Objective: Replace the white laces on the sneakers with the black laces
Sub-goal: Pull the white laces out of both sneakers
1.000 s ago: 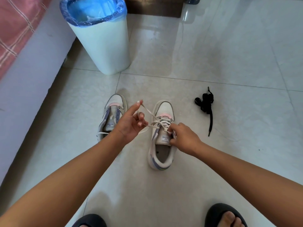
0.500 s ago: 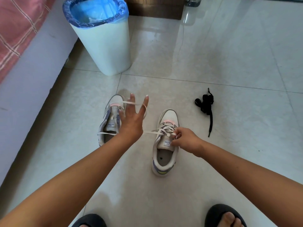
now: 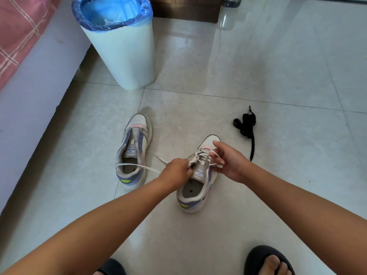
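Two white, grey and lilac sneakers stand on the tiled floor. The left sneaker (image 3: 135,149) has no lace in its eyelets. The right sneaker (image 3: 198,187) still carries a white lace (image 3: 200,155) across its upper eyelets. My left hand (image 3: 175,171) grips that lace at the sneaker's left side, by the tongue. My right hand (image 3: 231,161) pinches the lace crossings near the toe. A loose end of the white lace (image 3: 137,166) trails left over the other sneaker's opening. The bundled black laces (image 3: 246,126) lie on the floor to the right.
A white bin (image 3: 127,56) with a blue liner stands behind the sneakers. A bed edge (image 3: 29,86) with a pink checked cover runs along the left. My feet in dark slippers (image 3: 266,261) show at the bottom. A dark wooden base (image 3: 184,10) is at the top.
My left hand came down from its raised, spread position and now grips the lace at the right sneaker. My right hand shifted toward the toe. The freed lace end now lies across the left sneaker.
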### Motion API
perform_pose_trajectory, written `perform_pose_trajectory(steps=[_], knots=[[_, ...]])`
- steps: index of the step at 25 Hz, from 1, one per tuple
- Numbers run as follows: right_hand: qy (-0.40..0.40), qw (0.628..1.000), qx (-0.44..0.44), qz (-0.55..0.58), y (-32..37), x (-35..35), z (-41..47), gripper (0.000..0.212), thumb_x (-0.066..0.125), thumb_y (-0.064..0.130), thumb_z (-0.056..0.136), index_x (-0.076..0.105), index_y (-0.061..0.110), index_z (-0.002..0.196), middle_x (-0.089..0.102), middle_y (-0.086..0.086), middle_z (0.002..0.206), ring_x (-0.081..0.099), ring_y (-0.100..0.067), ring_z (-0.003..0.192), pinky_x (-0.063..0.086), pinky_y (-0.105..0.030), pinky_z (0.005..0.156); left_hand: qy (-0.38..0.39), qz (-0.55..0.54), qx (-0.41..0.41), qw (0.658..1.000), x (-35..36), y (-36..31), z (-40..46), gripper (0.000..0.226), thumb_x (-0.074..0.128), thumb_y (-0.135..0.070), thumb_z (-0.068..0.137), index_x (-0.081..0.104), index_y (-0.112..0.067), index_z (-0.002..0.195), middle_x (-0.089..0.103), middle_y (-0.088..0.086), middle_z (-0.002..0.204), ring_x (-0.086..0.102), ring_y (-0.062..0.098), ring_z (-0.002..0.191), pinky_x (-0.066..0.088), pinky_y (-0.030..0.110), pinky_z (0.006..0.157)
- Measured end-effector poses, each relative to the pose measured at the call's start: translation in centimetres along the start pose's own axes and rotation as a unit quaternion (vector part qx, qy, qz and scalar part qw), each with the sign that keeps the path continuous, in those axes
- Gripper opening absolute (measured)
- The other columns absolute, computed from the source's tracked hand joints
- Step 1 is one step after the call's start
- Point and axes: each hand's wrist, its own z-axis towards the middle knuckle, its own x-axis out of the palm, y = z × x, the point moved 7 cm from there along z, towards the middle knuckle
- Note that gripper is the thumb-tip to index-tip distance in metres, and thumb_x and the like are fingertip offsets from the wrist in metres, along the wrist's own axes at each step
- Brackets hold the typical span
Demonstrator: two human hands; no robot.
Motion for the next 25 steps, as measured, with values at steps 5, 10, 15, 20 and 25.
perform_pose_trajectory(steps=[5,10,15,20,25], knots=[[0.025,0.990,-0.020,0.139,0.7,-0.3,0.0,0.047,0.039,0.046,0.095,0.068,0.014,0.076,0.031,0.005,0.036,0.051,-0.010,0.052,0.037,-0.029,0.069,-0.023,-0.021,-0.019,0.999,0.2,-0.1,-0.1,0.025,0.047,-0.020,0.091,0.057,0.003,0.097,0.061,0.024,0.101,0.056,0.038,0.093,0.034,0.032,0.067],[0.023,0.942,-0.056,0.331,3.9,-2.8,-0.1,0.046,0.045,0.039,0.094,0.058,0.013,0.058,0.040,0.004,0.039,0.032,-0.010,0.032,0.047,-0.025,0.063,-0.037,-0.046,-0.067,0.996,-0.2,1.3,-0.2,0.025,0.048,-0.020,0.090,0.058,0.002,0.095,0.063,0.023,0.098,0.057,0.037,0.092,0.032,0.030,0.064],[-0.008,0.970,-0.098,0.222,4.9,-3.4,0.0,0.025,0.050,0.021,0.096,0.046,0.026,0.120,0.068,-0.008,0.097,0.045,-0.010,0.036,0.052,-0.021,0.053,-0.035,-0.050,-0.060,0.996,-0.6,1.4,-0.3,0.029,0.049,-0.026,0.091,0.057,0.001,0.086,0.064,0.023,0.094,0.057,0.037,0.089,0.031,0.030,0.062],[-0.222,0.889,-0.262,-0.302,6.8,-5.6,-0.7,0.059,0.047,0.008,0.094,0.029,0.025,0.147,0.031,-0.001,0.151,0.036,-0.018,0.135,0.035,-0.024,0.101,-0.028,-0.062,-0.067,0.995,-0.8,1.6,-0.7,0.023,0.050,-0.021,0.090,0.057,0.001,0.087,0.064,0.021,0.093,0.057,0.035,0.088,0.031,0.029,0.061],[-0.316,0.773,-0.254,-0.487,9.9,-8.7,-1.3,0.029,0.049,0.020,0.093,0.059,0.018,0.121,0.055,-0.011,0.123,0.044,-0.030,0.123,0.035,-0.045,0.101,-0.006,-0.124,-0.100,0.987,-0.5,2.1,-1.1,0.015,0.050,-0.017,0.087,0.051,-0.005,0.078,0.061,0.021,0.090,0.061,0.035,0.083,0.053,0.036,0.066]])
